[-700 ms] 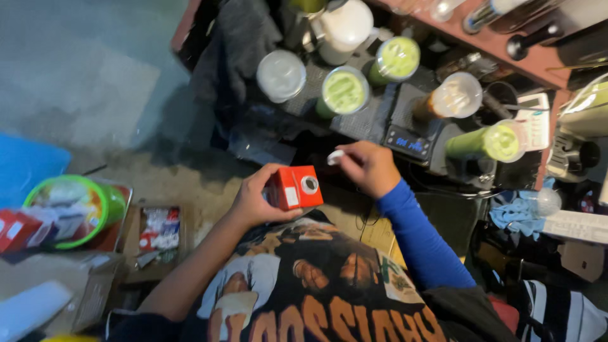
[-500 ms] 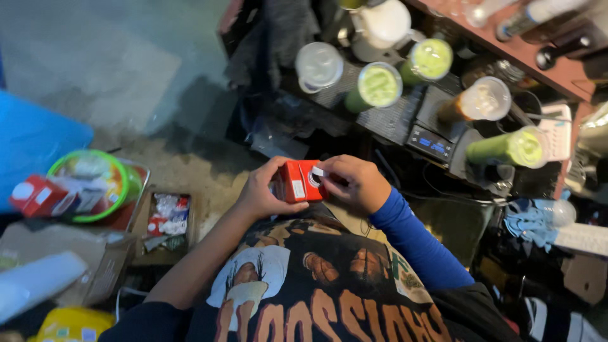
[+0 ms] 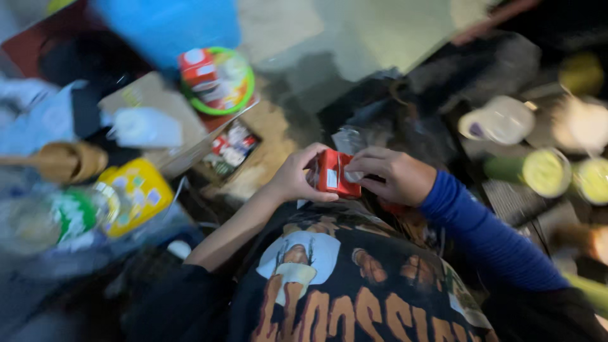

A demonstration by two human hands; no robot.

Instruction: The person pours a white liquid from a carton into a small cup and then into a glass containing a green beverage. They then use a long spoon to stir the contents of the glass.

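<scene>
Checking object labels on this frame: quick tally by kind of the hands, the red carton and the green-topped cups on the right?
Hands: 2, left hand and right hand
Small red carton: 1, held between both
Green-topped cups: 2, one and another at the frame edge, blurred
Total: 5

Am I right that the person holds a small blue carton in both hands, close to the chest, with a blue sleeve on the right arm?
Not quite: the small carton is red, not blue, as the head view shows. The rest stands: the left hand and the right hand both grip it close to the chest, and the long blue sleeve covers the right arm.
</scene>
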